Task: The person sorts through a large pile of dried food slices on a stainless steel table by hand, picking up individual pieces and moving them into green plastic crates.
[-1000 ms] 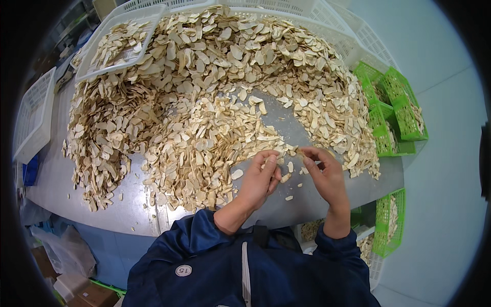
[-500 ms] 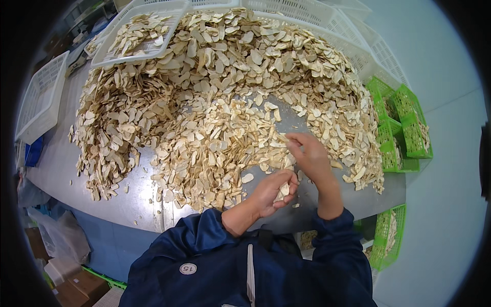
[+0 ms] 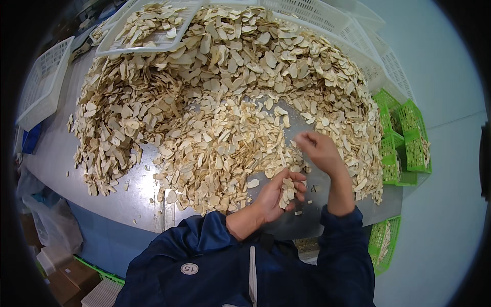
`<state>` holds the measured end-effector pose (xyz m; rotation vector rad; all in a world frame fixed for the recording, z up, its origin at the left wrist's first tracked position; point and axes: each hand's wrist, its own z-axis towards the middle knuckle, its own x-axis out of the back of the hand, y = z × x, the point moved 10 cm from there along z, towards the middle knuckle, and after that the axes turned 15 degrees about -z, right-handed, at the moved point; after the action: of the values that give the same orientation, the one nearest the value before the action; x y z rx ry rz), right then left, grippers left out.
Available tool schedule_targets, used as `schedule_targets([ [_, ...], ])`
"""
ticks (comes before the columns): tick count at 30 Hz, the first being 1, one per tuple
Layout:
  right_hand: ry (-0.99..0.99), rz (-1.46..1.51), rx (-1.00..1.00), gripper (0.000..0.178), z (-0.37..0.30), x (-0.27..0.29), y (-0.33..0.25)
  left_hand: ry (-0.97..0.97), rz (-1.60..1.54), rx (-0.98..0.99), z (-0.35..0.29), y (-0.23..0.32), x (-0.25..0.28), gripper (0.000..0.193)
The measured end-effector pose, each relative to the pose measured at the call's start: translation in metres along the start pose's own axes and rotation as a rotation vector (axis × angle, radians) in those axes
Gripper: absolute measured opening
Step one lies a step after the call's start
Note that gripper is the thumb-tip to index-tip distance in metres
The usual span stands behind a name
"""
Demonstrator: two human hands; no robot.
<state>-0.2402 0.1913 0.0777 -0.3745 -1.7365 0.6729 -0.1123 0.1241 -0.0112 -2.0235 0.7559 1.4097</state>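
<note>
My left hand (image 3: 269,198) is palm up near the table's front edge, its fingers curled round several pale dried slices (image 3: 288,192). Just beyond it and to the right is my right hand (image 3: 323,155), apart from the left. Its fingertips point left over the edge of the loose slices and are smeared by motion, so whether they pinch anything is unclear. A low spread of pale, flat dried slices (image 3: 212,153) lies in front of me. Behind it and on both sides, a taller heap of similar slices (image 3: 230,61) curves round.
The metal table (image 3: 138,171) carries scattered crumbs. A white tray of slices (image 3: 176,38) sits on the heap's far left, and a white basket (image 3: 48,82) stands at the left edge. Green baskets (image 3: 409,138) hang at the right; another green basket (image 3: 384,243) is lower down.
My left hand's fingers have loosened, showing more of the slices in the palm. My right hand has moved slightly right, and its fingers have drawn together. The whole view has shifted a little.
</note>
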Motion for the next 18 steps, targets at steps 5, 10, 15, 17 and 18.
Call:
schedule_targets([
  [5,0.417,-0.532,0.017,0.024,0.061,0.001,0.002,-0.101,-0.05,0.043,0.008,-0.001,0.002,0.052],
  [10,0.229,-0.505,-0.158,0.019,0.064,-0.007,0.02,-0.177,-0.109,0.079,0.001,-0.001,-0.016,0.056],
  [15,0.291,-0.51,0.268,0.019,0.011,0.01,0.007,-0.209,-0.151,0.121,-0.002,-0.006,-0.019,0.052],
  [17,0.392,-0.519,0.353,0.025,-0.009,0.017,0.008,-0.17,-0.103,0.134,-0.002,-0.006,-0.017,0.039],
  [18,0.399,-0.385,0.204,0.025,-0.011,0.026,0.026,-0.171,-0.097,0.135,-0.002,-0.007,-0.02,0.039],
])
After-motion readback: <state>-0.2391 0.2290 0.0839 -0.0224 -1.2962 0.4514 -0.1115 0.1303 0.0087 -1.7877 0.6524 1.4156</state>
